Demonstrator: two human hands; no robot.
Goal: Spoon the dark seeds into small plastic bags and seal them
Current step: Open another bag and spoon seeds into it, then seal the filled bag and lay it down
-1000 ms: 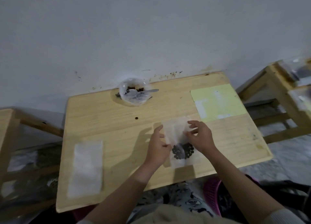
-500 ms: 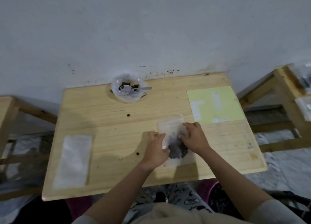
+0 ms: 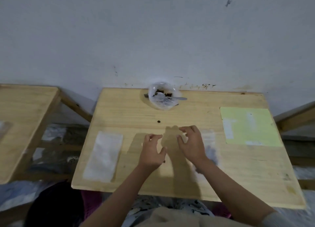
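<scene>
Head view: we count two loosely curled, empty hands, left (image 3: 152, 151) and right (image 3: 192, 144); one blurred seed-filled clear plastic bag (image 3: 210, 151); one flat white bag stack (image 3: 103, 156); one crinkled clear seed bowl (image 3: 162, 95).

Wooden tabletop (image 3: 187, 114) at centre: seed bowl (image 3: 161, 97) with spoon (image 3: 177, 98) at top, empty bags (image 3: 104, 156) lower left, yellow sheet (image 3: 247, 126) right, filled bag (image 3: 210, 150) beside it.

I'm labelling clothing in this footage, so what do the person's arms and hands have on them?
Both forearms are bare. The left hand and right hand wear no gloves, and no rings, watch or bracelet can be made out. Only the right arm shows a light grey sleeve, pushed up near the elbow at the bottom edge of the picture. The left arm's sleeve, if any, is out of view.
</scene>
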